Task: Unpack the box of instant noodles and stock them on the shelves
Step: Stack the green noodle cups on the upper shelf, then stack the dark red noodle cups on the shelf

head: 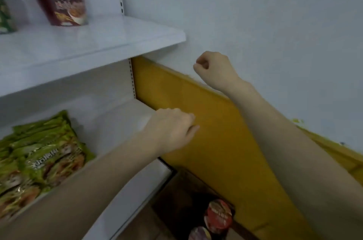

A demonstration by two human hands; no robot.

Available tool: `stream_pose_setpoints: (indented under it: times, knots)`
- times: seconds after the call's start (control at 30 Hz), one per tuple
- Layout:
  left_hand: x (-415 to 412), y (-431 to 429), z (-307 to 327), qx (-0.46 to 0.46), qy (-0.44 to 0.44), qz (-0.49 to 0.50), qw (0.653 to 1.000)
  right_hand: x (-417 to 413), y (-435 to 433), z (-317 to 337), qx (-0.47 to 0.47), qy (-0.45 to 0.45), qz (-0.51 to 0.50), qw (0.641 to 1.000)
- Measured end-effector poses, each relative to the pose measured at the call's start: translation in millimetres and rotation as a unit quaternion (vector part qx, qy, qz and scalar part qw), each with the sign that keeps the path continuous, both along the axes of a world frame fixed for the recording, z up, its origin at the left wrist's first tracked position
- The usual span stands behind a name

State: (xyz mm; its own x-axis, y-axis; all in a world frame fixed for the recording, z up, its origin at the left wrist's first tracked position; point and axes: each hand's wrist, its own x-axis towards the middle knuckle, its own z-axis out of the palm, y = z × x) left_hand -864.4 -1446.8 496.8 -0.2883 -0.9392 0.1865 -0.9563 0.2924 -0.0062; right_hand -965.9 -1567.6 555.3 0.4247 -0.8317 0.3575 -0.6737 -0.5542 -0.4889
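Observation:
A dark red noodle cup (62, 4) stands on the upper white shelf (110, 43). Green noodle packets (41, 159) lie stacked on the lower shelf (125, 118) at the left. Down at the bottom the brown cardboard box (176, 190) sits on the floor, with a red-lidded cup (218, 218) and another cup (200, 234) inside. My left hand (170, 130) hovers beside the lower shelf's right end, fingers curled, holding nothing. My right hand (214, 69) is a closed fist in front of the wall, empty.
A green package (5, 14) is cut off at the left edge of the upper shelf. A yellow panel (206, 131) runs along the lower wall, with the pale wall (255, 14) above it. Slotted shelf uprights (132, 78) stand at the shelf's right side.

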Motion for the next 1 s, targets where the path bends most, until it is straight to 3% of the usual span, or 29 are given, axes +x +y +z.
stream_pose_setpoints:
  times: [0.23,0.53,0.83,1.0]
  knots:
    - [-39,-12,-113,0.127,0.037,-0.002,0.991,-80,-2,-118,0.123,0.064,-0.084,0.987]
    - [-53,-7,-254,0.281,0.05,-0.016,0.958,-136,12,-265,0.304,0.081,-0.21,0.926]
    - [-33,-8,-353,0.413,0.083,-0.009,0.907,-141,43,-378,0.39,0.033,-0.312,0.866]
    - [-27,-13,-407,0.456,0.077,-0.002,0.887,-148,61,-443,0.435,0.06,-0.344,0.83]
